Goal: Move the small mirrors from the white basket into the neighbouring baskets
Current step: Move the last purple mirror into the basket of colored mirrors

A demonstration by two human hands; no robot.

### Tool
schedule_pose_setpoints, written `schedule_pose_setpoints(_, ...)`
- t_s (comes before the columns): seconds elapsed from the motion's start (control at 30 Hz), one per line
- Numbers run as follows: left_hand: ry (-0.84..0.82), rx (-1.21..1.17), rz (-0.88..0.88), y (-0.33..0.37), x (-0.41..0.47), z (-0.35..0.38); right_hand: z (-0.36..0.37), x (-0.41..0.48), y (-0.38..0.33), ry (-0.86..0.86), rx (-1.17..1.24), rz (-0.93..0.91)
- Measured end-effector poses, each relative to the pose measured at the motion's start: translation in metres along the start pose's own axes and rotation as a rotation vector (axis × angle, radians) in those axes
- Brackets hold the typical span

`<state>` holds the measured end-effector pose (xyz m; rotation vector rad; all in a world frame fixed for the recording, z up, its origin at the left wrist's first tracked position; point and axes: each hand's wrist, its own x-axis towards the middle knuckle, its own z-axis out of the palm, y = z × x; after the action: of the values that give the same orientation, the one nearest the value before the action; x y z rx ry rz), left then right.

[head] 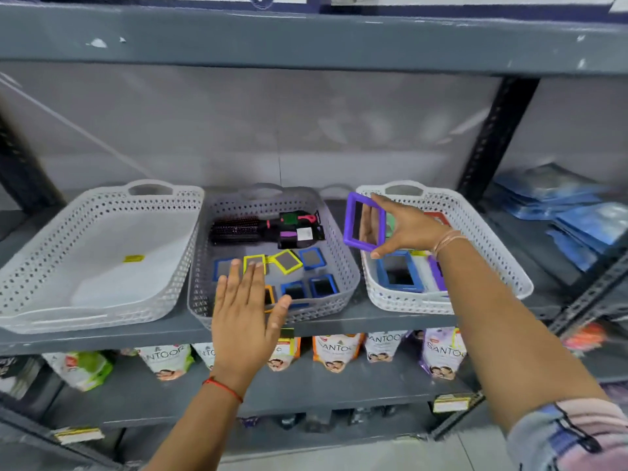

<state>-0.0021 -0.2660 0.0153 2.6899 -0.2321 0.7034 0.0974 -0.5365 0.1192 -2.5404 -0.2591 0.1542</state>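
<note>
right hand (407,226) pinches purple mirror (364,221) upright

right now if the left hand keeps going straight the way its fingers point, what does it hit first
Probably the yellow-framed mirror in the grey basket: the left hand, flat and open, has its fingertips already over it. Height above it is unclear.

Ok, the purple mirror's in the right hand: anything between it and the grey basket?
Nothing visible. The right hand holds the purple mirror upright above the gap between the right white basket and the grey basket. The left hand hovers flat over the grey basket's front, covering some mirrors there; the middle is open.
</note>
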Motion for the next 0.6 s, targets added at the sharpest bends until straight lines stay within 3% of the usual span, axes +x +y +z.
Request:
schedule_pose_setpoints(0.3, 0.011, 0.028, -0.003, 0.002, 0.002, 0.000, -0.024, -0.027, 0.066, -0.117, 0.135, 0.290)
schedule_pose_setpoints(0.6, -0.013, 0.029, -0.006, 0.001, 0.000, -0.001, -0.033, -0.037, 0.100, -0.377, -0.238, 0.560)
